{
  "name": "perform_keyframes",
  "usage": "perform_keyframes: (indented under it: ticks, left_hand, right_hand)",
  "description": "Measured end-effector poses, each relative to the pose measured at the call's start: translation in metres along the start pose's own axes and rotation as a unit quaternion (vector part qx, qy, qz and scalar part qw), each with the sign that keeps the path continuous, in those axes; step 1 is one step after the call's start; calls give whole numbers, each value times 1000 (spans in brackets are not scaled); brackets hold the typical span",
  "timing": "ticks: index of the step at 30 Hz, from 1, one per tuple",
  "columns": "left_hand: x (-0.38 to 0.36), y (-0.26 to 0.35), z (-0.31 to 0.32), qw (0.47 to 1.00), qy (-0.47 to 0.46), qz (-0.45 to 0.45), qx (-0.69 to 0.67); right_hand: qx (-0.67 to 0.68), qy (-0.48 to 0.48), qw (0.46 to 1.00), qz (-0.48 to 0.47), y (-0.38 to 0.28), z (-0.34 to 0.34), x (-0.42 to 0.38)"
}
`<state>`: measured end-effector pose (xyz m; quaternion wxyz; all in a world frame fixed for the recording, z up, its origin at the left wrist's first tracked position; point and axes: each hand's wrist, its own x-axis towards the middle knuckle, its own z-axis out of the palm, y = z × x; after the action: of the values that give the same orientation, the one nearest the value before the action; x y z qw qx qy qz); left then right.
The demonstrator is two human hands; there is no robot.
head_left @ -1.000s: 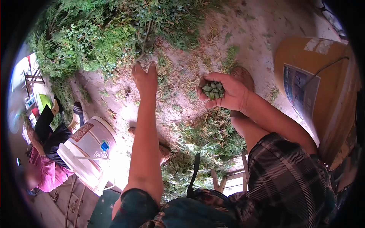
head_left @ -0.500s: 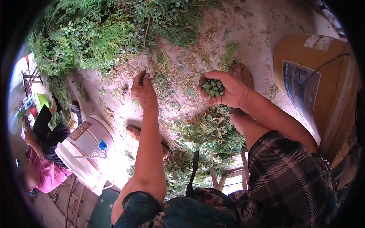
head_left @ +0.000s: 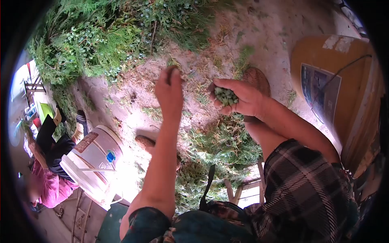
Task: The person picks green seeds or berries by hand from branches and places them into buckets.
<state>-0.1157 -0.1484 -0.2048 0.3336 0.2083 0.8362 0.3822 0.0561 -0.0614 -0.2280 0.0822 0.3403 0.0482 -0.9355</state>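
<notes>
My right hand (head_left: 247,97) is cupped around a small heap of green seed cones (head_left: 225,96), the thumb along its upper edge. To its left, my left hand (head_left: 169,95) is raised over the litter-strewn floor, apart from the right hand. Its fingers are curled together and slightly blurred; whatever may be between the fingertips is hidden. Green conifer sprigs (head_left: 225,141) lie below the right hand, between my feet.
A large pile of conifer branches (head_left: 93,44) with pale cones covers the upper left. A white bucket (head_left: 97,148) stands at left, beside a seated person in a pink top (head_left: 52,184). A big yellow-brown bucket (head_left: 336,89) stands at right.
My left hand has moved right and slightly up, nearer to my right hand. My right hand stays nearly in place with the seed cones.
</notes>
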Motion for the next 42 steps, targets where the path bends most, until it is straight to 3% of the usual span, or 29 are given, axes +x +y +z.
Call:
perform_keyframes:
  ticks: [1, 2, 4, 7, 9, 10, 12, 14, 16, 19, 22, 23, 24, 26, 28, 30, 31, 34, 36, 37, 39, 40, 42]
  left_hand:
    - [-25, 17, 3, 999, -39, -16, -10]
    - [-41, 7, 1, 989, -119, 70, 48]
    - [-46, 5, 1, 979, -140, 144, 29]
    - [10, -18, -9, 986, -17, 104, 126]
    - [60, -30, -10, 915, 38, 295, 271]
    - [73, -33, -1, 915, 37, 296, 270]
    - [85, -37, 15, 884, 52, 159, 438]
    - [58, -41, 17, 884, 13, 149, 444]
    - [23, -59, 15, 875, -19, 220, 430]
    - [-6, -69, 4, 888, -42, 207, 410]
    - [-4, -77, -4, 903, -44, 219, 367]
    - [0, -80, -7, 907, 1, 286, 310]
    - [4, -75, -8, 906, -1, 287, 310]
    - [18, -53, -10, 963, 83, 150, 208]
    - [47, -47, -6, 951, 137, 196, 197]
    - [69, -45, 1, 909, 208, 123, 338]
    - [70, -49, -3, 909, 209, 122, 338]
    - [68, -57, -11, 921, 149, 140, 332]
    - [43, -63, -19, 977, 101, 128, 135]
    - [26, -57, -17, 977, 99, 127, 136]
    - [-11, -32, -4, 998, 53, 25, -28]
    - [-23, -21, 0, 997, -17, -12, -68]
    - [-21, -22, 3, 998, -45, 50, 12]
  right_hand:
    - [-12, 23, 1000, -14, 1, 3, -1]
    - [-13, 21, 1000, -10, 1, 6, -2]
    - [26, 54, 998, -9, -2, 12, -5]
    - [33, -12, 999, 1, -4, -5, 1]
    - [39, -30, 999, -1, -2, -7, 1]
    - [38, -29, 999, -1, -2, -6, 1]
    - [35, -27, 999, -1, -1, -4, -1]
    - [19, 8, 1000, 8, -3, -2, -2]
    - [31, 0, 1000, -2, -4, -4, 1]
    - [32, -10, 999, 0, 2, -5, 2]
    - [15, -5, 1000, 1, -3, -2, 0]
    - [13, 7, 1000, 7, -2, -2, -2]
    - [16, 7, 1000, 7, -2, -3, -2]
    - [22, -2, 1000, 1, -1, -6, -1]
    - [32, -1, 999, 3, -1, -4, -1]
    - [42, 2, 999, 6, -2, -4, -2]
    - [27, 6, 1000, 6, -2, -5, -2]
    - [10, -1, 1000, 4, -2, -7, 0]
    - [11, -6, 1000, 2, -3, -5, -1]
    - [5, 27, 1000, 1, -4, 1, -3]
    - [-4, 59, 998, 1, -3, 7, -3]
    - [6, 64, 998, -2, -3, 9, -3]
    - [17, 70, 997, -6, -3, 9, -4]
